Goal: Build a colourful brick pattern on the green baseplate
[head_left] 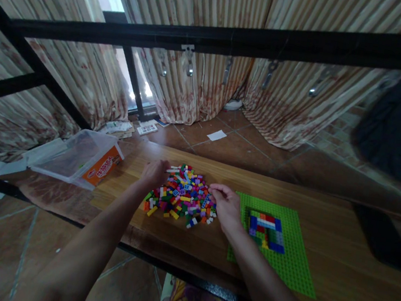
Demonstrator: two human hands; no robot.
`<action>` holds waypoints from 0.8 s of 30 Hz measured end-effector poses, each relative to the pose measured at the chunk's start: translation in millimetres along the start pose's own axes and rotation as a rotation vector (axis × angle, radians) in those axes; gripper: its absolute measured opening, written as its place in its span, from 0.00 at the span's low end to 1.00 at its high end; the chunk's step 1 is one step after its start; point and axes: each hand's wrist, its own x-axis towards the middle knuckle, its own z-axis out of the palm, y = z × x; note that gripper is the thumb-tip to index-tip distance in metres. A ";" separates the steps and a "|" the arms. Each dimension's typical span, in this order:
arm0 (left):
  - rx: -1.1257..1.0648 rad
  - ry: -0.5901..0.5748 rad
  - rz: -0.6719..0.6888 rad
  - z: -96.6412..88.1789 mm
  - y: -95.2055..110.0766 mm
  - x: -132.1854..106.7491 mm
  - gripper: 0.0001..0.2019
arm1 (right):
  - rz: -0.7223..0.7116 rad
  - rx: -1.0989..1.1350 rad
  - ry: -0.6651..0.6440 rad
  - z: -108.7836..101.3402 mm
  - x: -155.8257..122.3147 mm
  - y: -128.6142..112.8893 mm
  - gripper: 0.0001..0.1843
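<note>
A heap of small coloured bricks [183, 195] lies on the wooden table [328, 205]. My left hand [155, 173] rests at the heap's far left edge, fingers curled into the bricks; what they hold is hidden. My right hand [225, 207] sits at the heap's right edge, fingers bent and pinched toward the bricks. Right of it lies a green baseplate [281, 263] with a small block of red, blue, white and green bricks [266, 230] built on it.
A clear plastic tub with an orange label [84, 158] stands at the table's left end. A black metal frame bar [240, 38] crosses overhead. Curtains hang behind; papers lie on the tiled floor. A dark flat object [383, 238] lies far right.
</note>
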 end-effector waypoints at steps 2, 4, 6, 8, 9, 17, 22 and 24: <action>0.006 0.008 0.001 -3.5 2.3 -1.3 0.11 | -0.001 0.001 0.001 -1.2 -4.3 -0.8 0.04; 0.001 0.014 0.008 -8.4 4.2 -2.5 0.10 | 0.003 0.006 0.002 -2.8 -8.4 -3.1 0.05; -0.007 0.021 0.020 -14.8 5.7 -5.7 0.08 | -0.014 0.004 -0.004 -4.2 -14.2 -6.8 0.05; -0.094 0.050 0.024 -20.7 9.1 -14.6 0.07 | -0.037 0.005 -0.013 -4.3 -23.1 -10.9 0.06; -0.235 0.097 0.006 -22.5 12.5 -22.4 0.05 | -0.047 0.012 -0.021 -3.5 -28.9 -12.6 0.06; -1.631 0.121 -0.409 12.5 92.7 -148.8 0.17 | -0.025 0.087 -0.127 5.5 -81.0 -8.9 0.13; -1.670 -0.051 -0.401 29.3 124.8 -191.6 0.16 | -0.046 -0.047 -0.146 -9.9 -98.3 -5.3 0.13; -1.617 -0.061 -0.359 25.3 128.1 -195.2 0.15 | -0.043 -0.068 -0.158 -17.6 -104.3 -7.3 0.14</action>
